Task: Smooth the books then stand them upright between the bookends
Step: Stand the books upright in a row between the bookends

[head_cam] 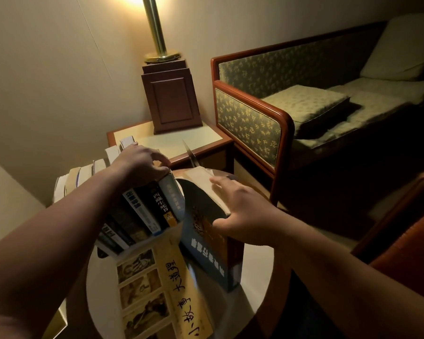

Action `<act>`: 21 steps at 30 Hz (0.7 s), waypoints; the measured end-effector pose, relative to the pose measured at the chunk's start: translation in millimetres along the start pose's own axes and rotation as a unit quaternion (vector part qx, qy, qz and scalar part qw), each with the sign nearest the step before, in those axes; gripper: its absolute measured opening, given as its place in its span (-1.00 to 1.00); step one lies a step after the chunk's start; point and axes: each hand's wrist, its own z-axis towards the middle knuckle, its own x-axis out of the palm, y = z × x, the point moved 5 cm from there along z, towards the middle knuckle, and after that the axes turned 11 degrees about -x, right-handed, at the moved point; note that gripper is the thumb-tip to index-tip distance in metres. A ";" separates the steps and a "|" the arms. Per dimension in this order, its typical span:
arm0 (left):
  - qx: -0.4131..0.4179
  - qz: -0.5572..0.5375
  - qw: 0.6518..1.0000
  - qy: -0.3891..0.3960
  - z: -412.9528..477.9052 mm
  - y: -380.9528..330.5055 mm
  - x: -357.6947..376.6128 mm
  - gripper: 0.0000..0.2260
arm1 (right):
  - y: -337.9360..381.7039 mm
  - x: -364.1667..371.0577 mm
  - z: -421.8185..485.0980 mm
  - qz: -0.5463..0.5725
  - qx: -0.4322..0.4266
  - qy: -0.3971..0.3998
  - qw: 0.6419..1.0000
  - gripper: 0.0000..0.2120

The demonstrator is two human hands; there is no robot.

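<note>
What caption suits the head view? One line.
Left hand grips the leaning books; right hand holds a thick blue book.

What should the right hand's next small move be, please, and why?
Probably tip the thick blue book left against the row of books: the right hand grips its top, a gap separates it from the row, and the left hand holds the row.
</note>
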 end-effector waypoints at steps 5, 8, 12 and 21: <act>0.003 0.000 1.000 -0.005 -1.8 -1.6 -2.3 -0.72 | 1.8 2.4 7.6 -0.064 0.033 -0.018 0.997 -0.36; 0.005 0.003 1.000 -0.006 -2.0 -1.8 -2.2 -0.71 | -4.3 2.6 5.7 -0.060 0.021 -0.061 0.996 -0.46; 0.007 -0.007 1.000 -0.009 0.4 0.4 -0.1 -0.72 | -4.1 0.7 3.0 -0.050 -0.013 -0.101 0.994 -0.48; 0.032 0.003 0.999 0.003 11.4 6.2 5.1 -0.76 | 15.6 -2.7 20.4 -0.113 -0.107 -0.097 0.983 -0.50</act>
